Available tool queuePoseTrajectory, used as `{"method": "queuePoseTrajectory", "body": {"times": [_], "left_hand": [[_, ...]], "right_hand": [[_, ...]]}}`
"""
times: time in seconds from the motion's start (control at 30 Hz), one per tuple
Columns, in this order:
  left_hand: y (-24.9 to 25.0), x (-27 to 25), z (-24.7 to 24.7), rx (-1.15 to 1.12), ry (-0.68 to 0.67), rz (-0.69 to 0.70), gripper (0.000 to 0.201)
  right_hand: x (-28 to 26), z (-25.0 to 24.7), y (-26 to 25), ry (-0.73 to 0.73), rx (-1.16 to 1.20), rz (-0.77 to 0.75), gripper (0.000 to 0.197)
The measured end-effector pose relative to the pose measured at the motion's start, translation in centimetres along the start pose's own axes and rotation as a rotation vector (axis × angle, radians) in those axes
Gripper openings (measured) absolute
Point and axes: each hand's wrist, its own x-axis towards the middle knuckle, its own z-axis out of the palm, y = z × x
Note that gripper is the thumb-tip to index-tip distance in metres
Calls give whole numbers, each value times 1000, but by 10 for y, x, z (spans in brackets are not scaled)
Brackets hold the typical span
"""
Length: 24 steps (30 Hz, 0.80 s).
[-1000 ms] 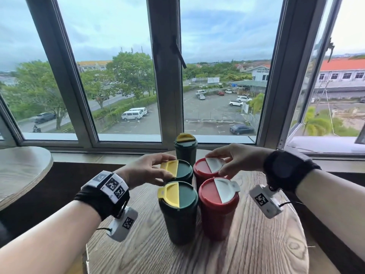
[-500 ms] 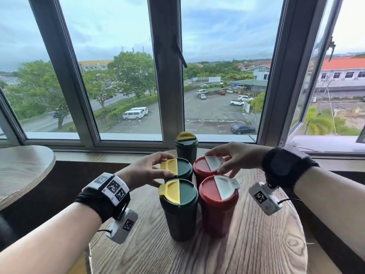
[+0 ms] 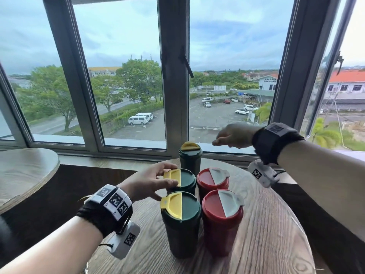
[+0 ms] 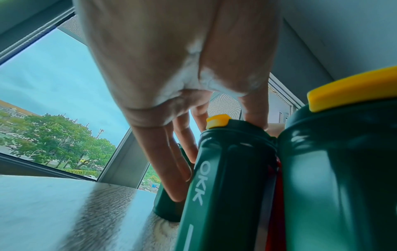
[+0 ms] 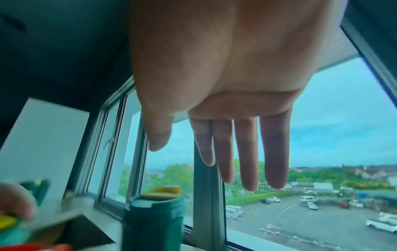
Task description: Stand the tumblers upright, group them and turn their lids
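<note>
Five tumblers stand upright, grouped on the round wooden table [image 3: 266, 244]. Two are red with half-white lids, one at the front [image 3: 222, 220] and one behind it [image 3: 212, 180]. Three are green with half-yellow lids: front [image 3: 180, 224], middle [image 3: 187, 179] and far [image 3: 190, 159]. My left hand [image 3: 167, 175] grips the middle green tumbler's lid [image 4: 232, 125], thumb on one side and fingers down the other. My right hand [image 3: 223, 138] hovers open in the air, above and right of the far green tumbler [image 5: 154, 217], holding nothing.
A second round table [image 3: 23, 175] stands to the left across a dark gap. The window sill and thick window frame [image 3: 173, 95] run just behind the far tumbler. Bare wood lies in front and to the right of the tumblers.
My right hand has let go of the back red tumbler's lid and risen up and away to the right. My left hand stays on the middle green lid.
</note>
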Motion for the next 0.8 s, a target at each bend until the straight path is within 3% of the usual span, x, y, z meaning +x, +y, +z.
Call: {"method": "queuePoseTrajectory", "body": {"times": [0.13,0.23,0.4,0.6,0.8], "left_hand": [[-9,2,-2,0,31,21,61],[-15,3,-2,-3,37,45,70],[-21,6,-2,-16,40,44,70],[-26,9,-4,-28,53,47,63],[-26,9,-4,-29,58,53,57]], "right_hand": [[53,-3,-24,10,-216,-74,52],[95,3,-37,-62,-73,-145,43],[150,27,-32,-234,221,-122,36],[153,26,-18,-273,357,-163,20],[128,21,-17,-327,418,-224,18]]}}
